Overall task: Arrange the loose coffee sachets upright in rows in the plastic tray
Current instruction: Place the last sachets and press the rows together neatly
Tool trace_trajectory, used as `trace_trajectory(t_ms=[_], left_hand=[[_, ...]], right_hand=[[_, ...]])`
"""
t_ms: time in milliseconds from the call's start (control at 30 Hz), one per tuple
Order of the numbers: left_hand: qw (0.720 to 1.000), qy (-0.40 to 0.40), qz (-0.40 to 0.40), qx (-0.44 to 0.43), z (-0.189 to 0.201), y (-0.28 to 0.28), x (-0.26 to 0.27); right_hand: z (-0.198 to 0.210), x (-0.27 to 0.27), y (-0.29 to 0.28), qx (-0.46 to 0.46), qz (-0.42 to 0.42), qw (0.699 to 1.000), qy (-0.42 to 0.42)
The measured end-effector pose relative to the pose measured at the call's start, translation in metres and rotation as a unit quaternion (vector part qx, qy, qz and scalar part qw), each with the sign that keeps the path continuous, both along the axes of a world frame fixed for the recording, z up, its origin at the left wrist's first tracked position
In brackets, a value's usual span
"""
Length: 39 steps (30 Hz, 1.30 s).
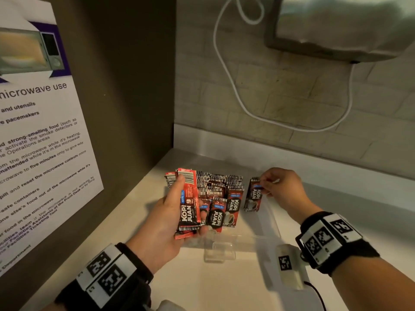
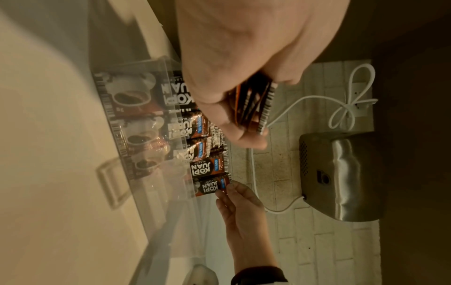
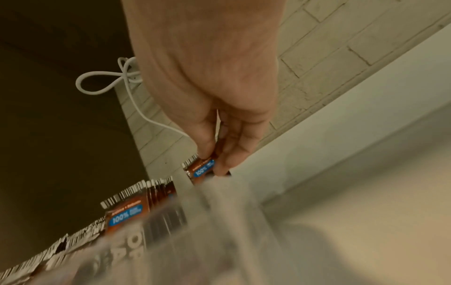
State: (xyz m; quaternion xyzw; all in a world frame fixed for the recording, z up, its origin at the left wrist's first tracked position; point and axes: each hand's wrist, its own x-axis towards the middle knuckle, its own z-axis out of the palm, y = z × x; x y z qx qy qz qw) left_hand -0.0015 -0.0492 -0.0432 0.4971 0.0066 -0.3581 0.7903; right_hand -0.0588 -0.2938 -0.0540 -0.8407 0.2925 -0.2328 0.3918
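Several sachet rows (image 1: 221, 194) stand upright in clear tray (image 1: 272, 230).

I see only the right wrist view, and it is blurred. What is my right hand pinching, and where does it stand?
Observer: The right hand pinches the top of one sachet, upright in the clear tray, apart to the right of the filled rows.
Operator: And the left hand?
Observer: The left hand grips a stack of sachets over the tray's left end.
Operator: Is there space on the right?
Observer: Yes, the tray's right part shows no other sachets.
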Motion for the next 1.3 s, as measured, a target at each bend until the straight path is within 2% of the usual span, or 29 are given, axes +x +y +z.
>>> trace_trajectory(t_ms=[467, 667, 733, 800, 900, 967, 1033, 1133, 1200, 1300], left_hand=[[0.998, -0.026, -0.065, 0.0, 0.001, 0.0, 0.001], [0.994, -0.065, -0.088, 0.004, 0.003, 0.001, 0.0], [0.99, -0.094, -0.106, 0.011, 0.004, 0.002, -0.003], [0.985, -0.119, -0.12, 0.02, 0.004, 0.0, -0.006], [0.978, -0.156, -0.131, 0.035, 0.005, -0.004, -0.011], [0.974, -0.176, -0.134, 0.046, 0.005, -0.006, -0.014], [0.972, -0.185, -0.137, 0.055, 0.004, -0.005, -0.015], [0.977, -0.171, -0.123, 0.042, 0.004, 0.0, -0.013], [0.986, -0.141, -0.091, 0.018, 0.005, 0.003, -0.01], [0.995, -0.083, -0.043, -0.03, 0.011, 0.005, -0.005]], right_hand=[[-0.005, -0.001, -0.007, -0.019, -0.017, 1.0, 0.014], [0.013, -0.008, 0.002, -0.074, -0.04, 0.995, -0.056], [0.027, -0.011, 0.02, -0.054, -0.005, 0.995, -0.089], [0.042, -0.015, 0.044, 0.001, 0.063, 0.993, -0.104], [0.055, -0.019, 0.071, 0.104, 0.184, 0.975, -0.073], [0.055, -0.02, 0.078, 0.11, 0.228, 0.966, -0.047], [0.053, -0.02, 0.079, 0.091, 0.229, 0.968, -0.044], [0.054, -0.023, 0.077, 0.129, 0.182, 0.969, -0.106], [0.055, -0.03, 0.076, 0.171, 0.163, 0.953, -0.189], [0.049, -0.041, 0.078, 0.13, 0.19, 0.927, -0.295]])
